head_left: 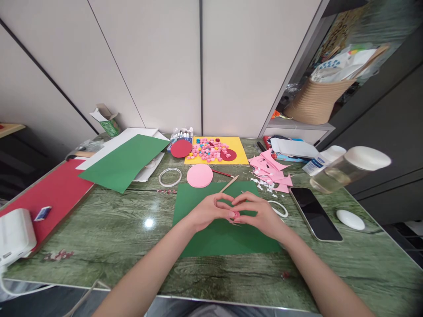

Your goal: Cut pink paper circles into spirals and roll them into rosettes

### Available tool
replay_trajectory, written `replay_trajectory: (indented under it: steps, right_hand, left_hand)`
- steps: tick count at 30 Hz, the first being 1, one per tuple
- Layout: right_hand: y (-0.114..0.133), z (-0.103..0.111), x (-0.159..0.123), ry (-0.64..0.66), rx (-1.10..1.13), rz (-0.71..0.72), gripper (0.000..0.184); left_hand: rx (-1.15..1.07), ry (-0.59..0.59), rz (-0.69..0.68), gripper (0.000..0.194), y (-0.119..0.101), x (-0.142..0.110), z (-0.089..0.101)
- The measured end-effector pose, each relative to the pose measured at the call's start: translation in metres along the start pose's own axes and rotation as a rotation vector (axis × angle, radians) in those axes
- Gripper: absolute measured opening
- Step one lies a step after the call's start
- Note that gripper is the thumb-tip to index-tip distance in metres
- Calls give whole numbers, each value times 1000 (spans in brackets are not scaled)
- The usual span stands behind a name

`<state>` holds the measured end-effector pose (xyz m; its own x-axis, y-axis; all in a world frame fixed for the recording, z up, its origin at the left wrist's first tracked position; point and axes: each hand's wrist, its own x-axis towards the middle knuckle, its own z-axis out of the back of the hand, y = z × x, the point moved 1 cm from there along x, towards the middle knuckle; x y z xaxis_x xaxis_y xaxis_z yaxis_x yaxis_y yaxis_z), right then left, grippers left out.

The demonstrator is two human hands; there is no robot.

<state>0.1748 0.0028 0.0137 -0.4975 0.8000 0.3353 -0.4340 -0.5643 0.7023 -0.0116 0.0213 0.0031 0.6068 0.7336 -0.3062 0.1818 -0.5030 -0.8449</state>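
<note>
My left hand [209, 212] and my right hand [261, 214] meet over a green sheet of paper [211, 243], raised a little above it. Between their fingertips is a small curled piece of pink paper [236, 215], pinched from both sides and partly hidden by the fingers. A pale pointed stick [229, 183] lies just beyond my left hand, near a thin red pencil or brush [222, 173]. Pink paper discs [200, 175] are stacked at the sheet's far left corner. Close to my right wrist lies a white ring [284, 212].
Many small pink paper pieces [208, 152] cover a yellow sheet [243, 149] at the back. Pink scraps [269, 169], a phone [315, 213], a white mouse-like object [350, 219] and a bottle [333, 174] are on the right. Red paper [62, 193] and a white device [16, 233] lie left.
</note>
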Motion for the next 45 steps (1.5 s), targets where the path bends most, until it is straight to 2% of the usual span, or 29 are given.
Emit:
replay_trajectory:
  steps: [5,9,20,26,30,34,39,41,45]
  right_hand:
    - [-7,-4,-1,-161,-131,17,9]
    - [-7,-6,0,-198,-222,52,4]
    - [-5,-6,0,-186,-282,87,9]
    - [-3,-4,0,-159,-256,71,11]
    - [-2,0,0,-98,-161,14,8]
    - [-1,5,1,-12,-67,-15,13]
    - [-2,3,1,63,-26,-13,17]
    - [-4,1,1,55,-56,3,16]
    - [-6,-3,0,-42,-157,74,12]
  left_hand:
    - [-132,-235,-81,44,8,2,-11]
    - [-219,-308,-114,40,14,2,-19]
    - [-240,-264,-26,42,15,2,-17]
    - [-235,-248,-25,43,14,3,-17]
    - [-214,-201,-26,44,12,3,-12]
    - [-138,-123,7,46,10,4,-3]
    - [3,-58,-59,46,10,5,2]
    - [29,-75,-84,45,11,6,1]
    - [-18,-181,-98,44,10,5,-5]
